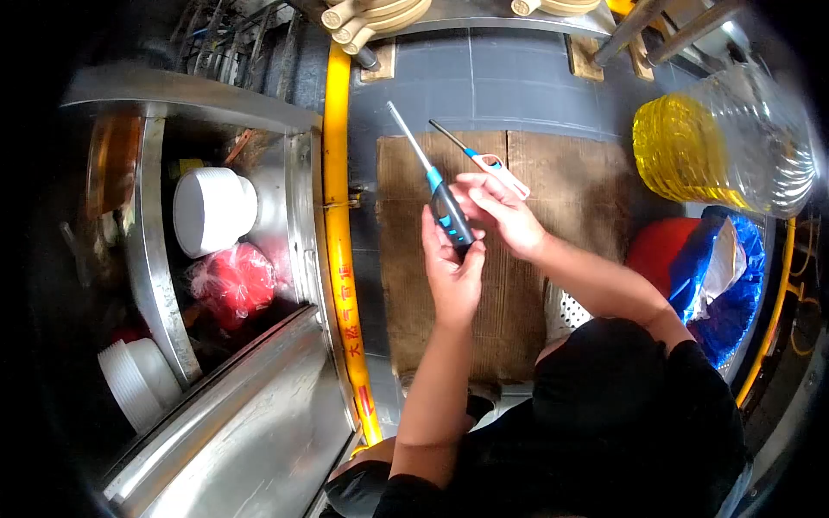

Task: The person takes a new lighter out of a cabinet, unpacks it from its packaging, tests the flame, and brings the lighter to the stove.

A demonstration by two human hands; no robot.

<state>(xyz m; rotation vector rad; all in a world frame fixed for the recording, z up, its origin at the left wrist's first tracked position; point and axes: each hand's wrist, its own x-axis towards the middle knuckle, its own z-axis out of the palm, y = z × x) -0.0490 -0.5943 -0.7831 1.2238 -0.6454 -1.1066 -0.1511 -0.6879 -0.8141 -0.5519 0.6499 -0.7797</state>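
A long-necked lighter (449, 210) with a black and blue body and a silver tube is in my left hand (454, 281), its tube pointing up and to the left. My left fingers are wrapped round the lower part of its body. Just to the right, my right hand (505, 211) holds a second lighter (499, 170), white and blue with a dark tube, also pointing up and left. The two lighters are close together but their tubes are apart.
Brown cardboard (432, 324) lies on the dark tiled floor. A yellow pipe (338, 216) runs along its left. Further left, a metal cabinet (155, 250) holds white bowls (211, 211) and a red bag (233, 283). An oil jug (691, 151) and a blue-lined bin (730, 293) are at right.
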